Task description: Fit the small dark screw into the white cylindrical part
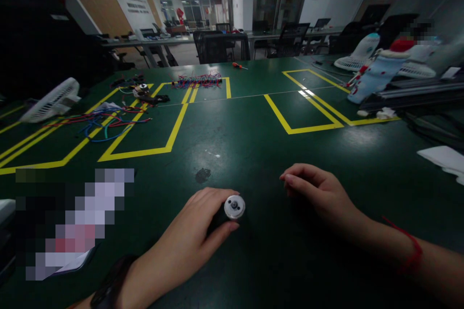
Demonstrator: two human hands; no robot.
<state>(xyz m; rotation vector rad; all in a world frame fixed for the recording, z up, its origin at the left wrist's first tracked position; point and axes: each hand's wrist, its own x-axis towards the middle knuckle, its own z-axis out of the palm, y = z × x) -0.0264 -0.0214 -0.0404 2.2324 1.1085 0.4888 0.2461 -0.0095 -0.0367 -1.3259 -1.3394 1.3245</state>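
Note:
My left hand (195, 224) is closed around a small electric motor (234, 207). The motor's round silver end faces up, with a short shaft in the middle and dark screw holes beside it. Thumb and index finger press on its sides, and its lower body is hidden. To the right, apart from the motor, my right hand (322, 190) hovers over the green table (261, 154). Its fingers are curled, thumb tip close against the index finger. Whatever may be between those fingertips is too small or hidden to make out.
Loose coloured wires (105, 120) and a bundle of red and blue wires (197, 81) lie at the back left. A screwdriver (238, 65) is near the far edge. White fans (54, 101), a light-blue bottle-like figure (377, 75) and white tissue (442, 159) stand or lie at the sides.

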